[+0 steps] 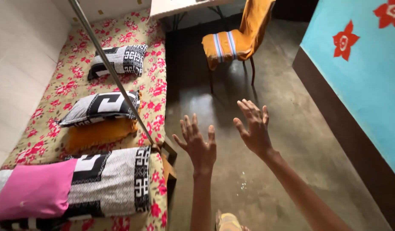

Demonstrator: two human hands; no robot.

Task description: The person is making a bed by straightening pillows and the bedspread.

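Note:
My left hand (197, 143) and my right hand (254, 128) are both raised in front of me over the bare concrete floor (266, 179), fingers spread, holding nothing. They hover beside the bed's near right corner (168, 150), not touching it. The bed (154, 85) at left has a red-flowered sheet. On it lie black-and-white patterned pillows (120, 60) (99, 108), an orange cushion (99, 132) and a long patterned bolster (107, 182) with a pink cloth (35, 190) over its left end.
A thin metal pole (114, 79) slants up from the bed's corner. A chair draped in orange cloth (236, 40) stands at the back by a table (180, 6). A blue wall with red flowers (360, 72) runs along the right. A foot (228, 222) shows at the bottom.

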